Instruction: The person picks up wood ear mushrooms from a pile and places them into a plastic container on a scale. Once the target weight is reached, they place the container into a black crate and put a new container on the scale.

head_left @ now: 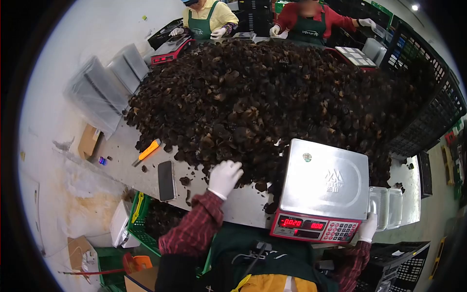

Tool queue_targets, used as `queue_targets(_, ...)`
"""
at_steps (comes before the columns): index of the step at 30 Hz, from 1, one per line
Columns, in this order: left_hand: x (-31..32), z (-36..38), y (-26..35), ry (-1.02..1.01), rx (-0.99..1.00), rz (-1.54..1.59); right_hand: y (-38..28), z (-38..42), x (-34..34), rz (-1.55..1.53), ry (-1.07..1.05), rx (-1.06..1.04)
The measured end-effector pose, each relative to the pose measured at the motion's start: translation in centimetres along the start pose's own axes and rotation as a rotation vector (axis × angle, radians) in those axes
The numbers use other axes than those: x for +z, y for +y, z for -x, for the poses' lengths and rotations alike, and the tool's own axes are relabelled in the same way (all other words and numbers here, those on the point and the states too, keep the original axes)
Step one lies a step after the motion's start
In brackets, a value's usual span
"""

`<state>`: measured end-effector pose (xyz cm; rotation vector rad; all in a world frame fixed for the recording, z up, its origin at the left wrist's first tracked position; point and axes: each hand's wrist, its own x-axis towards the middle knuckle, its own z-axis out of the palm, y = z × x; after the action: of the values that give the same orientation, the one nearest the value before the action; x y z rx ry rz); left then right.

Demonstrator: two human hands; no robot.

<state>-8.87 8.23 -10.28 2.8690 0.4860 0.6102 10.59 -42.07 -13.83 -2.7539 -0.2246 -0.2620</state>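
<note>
My left hand (225, 179), in a white glove, hovers over or rests at the near edge of a large heap of dark brown, ear-shaped mushrooms (243, 102). Its fingers are loosely bent and apart, with nothing visible in them. Beside the right edge of a red digital scale (326, 182) is my right hand (368, 228), also gloved. It is close to nested clear plastic boxes (378, 208); its fingers are mostly hidden, so a grip cannot be made out. The scale's bare metal plate faces up, and its red display reads -0.020 and 0.00.
A dark phone (166, 180) and an orange utility knife (147, 152) lie on the metal table (245, 207). Stacked clear boxes (97, 90) stand left. A black crate (428, 102) tilts at right. Two co-workers in green aprons (200, 27) stand across the heap; another scale (171, 48) is there.
</note>
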Motion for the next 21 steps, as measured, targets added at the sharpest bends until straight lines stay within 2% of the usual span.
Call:
queue_targets(5, 2.7, 2.1, -0.6, 0.008, -0.064, 0.079, 0.1, -0.4, 0.2, -0.064, 0.012, -0.035)
queue_targets(7, 2.2, 1.6, -0.6, 0.061, -0.187, 0.207, -0.5, -0.6, 0.0, -0.053, 0.044, -0.001)
queue_targets(9, 0.9, 1.5, -0.4, 0.128, -0.188, 0.298, -1.3, -0.7, -0.5, 0.038, 0.031, 0.088)
queue_targets(11, -0.5, 2.0, -0.6, 0.149, -0.359, 0.591, -0.7, -1.0, -0.4, 0.038, 0.074, 0.106)
queue_targets(12, -1.0, 2.8, -1.3, 0.181, -0.334, 0.618, -0.5, -1.1, -0.4, 0.041, 0.117, 0.12)
queue_targets(13, -2.4, 3.6, -1.3, 0.183, -0.402, 0.689, -1.2, -1.1, -0.9, 0.039, 0.113, 0.115)
queue_targets(15, -4.4, 6.4, -3.2, 0.184, -0.402, 0.685, -2.5, -1.5, -2.4, 0.058, 0.072, 0.296)
queue_targets(16, -5.9, 8.1, -4.1, 0.142, -0.482, 0.765, -2.0, -1.6, -2.3, 0.181, 0.107, 0.23)
queue_targets(17, -7.6, 9.9, -5.1, 0.097, -0.561, 0.844, -1.8, -1.4, -2.4, 0.179, 0.109, 0.225)
queue_targets(19, -10.2, 14.1, -8.3, -0.059, -0.629, 0.572, -1.8, -1.1, -3.4, -0.184, 0.376, 0.259)
queue_targets(20, -11.8, 15.0, -8.5, -0.107, -0.628, 0.378, -2.7, -1.0, -4.8, 0.008, 0.353, 0.336)
queue_targets(21, -13.1, 15.7, -8.7, -0.154, -0.623, 0.185, -3.4, -0.7, -5.7, 0.004, 0.354, 0.337)
